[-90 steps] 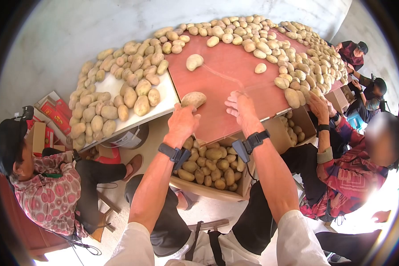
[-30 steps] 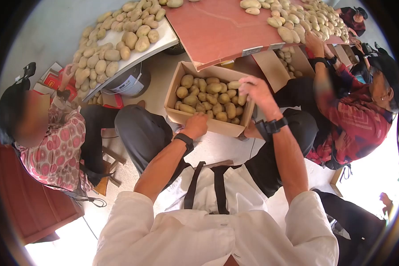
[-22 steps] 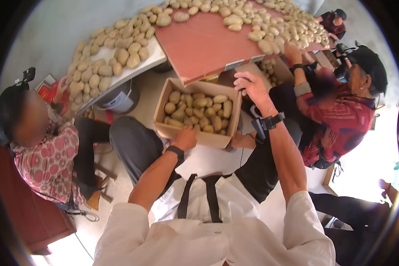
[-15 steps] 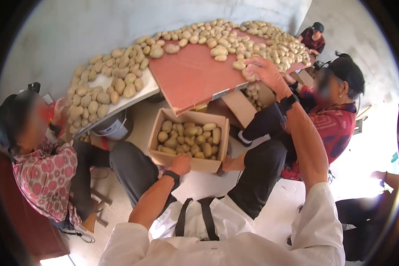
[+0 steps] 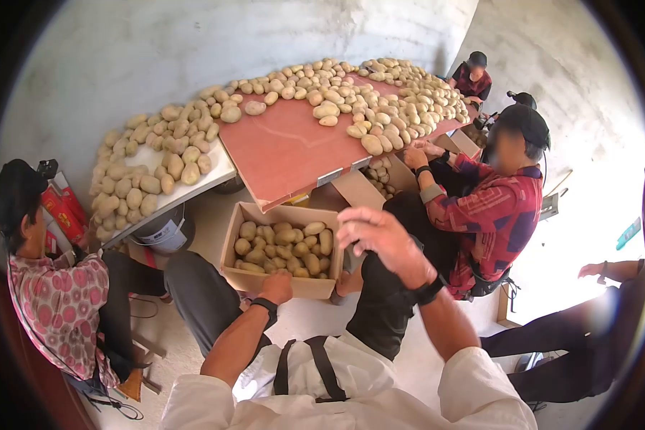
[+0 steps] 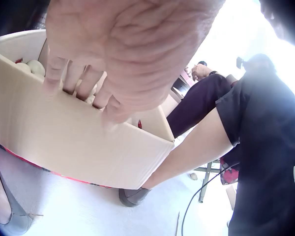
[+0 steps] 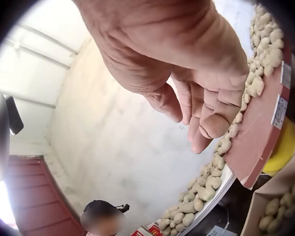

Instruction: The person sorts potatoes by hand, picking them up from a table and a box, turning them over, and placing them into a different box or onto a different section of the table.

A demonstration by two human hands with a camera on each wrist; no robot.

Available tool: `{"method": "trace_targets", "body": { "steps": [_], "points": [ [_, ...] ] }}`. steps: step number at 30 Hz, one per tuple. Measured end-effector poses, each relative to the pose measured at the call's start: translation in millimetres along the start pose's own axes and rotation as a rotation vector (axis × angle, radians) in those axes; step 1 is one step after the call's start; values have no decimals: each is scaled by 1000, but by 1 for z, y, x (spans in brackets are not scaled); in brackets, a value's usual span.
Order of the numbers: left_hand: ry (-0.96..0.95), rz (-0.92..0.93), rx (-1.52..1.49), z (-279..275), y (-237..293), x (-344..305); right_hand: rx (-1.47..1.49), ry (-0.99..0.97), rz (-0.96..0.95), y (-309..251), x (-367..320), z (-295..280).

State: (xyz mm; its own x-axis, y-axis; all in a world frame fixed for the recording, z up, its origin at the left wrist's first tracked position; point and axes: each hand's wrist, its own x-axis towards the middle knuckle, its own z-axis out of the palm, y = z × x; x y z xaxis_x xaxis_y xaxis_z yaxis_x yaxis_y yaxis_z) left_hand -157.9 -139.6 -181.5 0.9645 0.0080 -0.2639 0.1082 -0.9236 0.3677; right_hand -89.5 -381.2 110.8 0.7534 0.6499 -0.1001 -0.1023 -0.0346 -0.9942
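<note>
A: Which hand lies nearest?
B: The right hand, raised at centre frame. Half a second earlier it was at the potatoes near the red board's right edge; it has since come down and inward.
A: Its pose?
B: Released: palm turned down, fingers spread and loosely bent, grasping nothing visible.
A: And the left hand?
B: Below and left of it, still grasping the near wall of the box, fingers hooked over the rim.
A: How does the box lie?
B: Just below centre frame, open top facing up, holding potatoes. Its long axis runs left to right, the right end slightly lower in the frame.
A: Beyond it?
B: The red board, one corner pointing down toward the box; the heap spans its far side. A person in red sits at right.
</note>
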Motion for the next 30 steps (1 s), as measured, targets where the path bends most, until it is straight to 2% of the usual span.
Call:
{"method": "trace_targets", "body": {
  "steps": [5, 7, 10, 16, 23, 30],
  "points": [
    [179, -34, 71, -2, 1, -8, 139, -2, 85, 75, -10, 25],
    [108, -116, 43, 3, -3, -4, 153, 9, 88, 76, -17, 37],
    [21, -138, 35, 7, -9, -6, 162, 36, 147, 80, -30, 49],
    [-85, -167, 3, 1, -20, -6, 194, 29, 90, 96, -42, 62],
    [-68, -168, 42, -8, -24, -9, 185, -21, 113, 105, -38, 77],
    [-93, -182, 32, -10, -25, -7, 189, -79, 145, 108, -6, 77]
  ]
}}
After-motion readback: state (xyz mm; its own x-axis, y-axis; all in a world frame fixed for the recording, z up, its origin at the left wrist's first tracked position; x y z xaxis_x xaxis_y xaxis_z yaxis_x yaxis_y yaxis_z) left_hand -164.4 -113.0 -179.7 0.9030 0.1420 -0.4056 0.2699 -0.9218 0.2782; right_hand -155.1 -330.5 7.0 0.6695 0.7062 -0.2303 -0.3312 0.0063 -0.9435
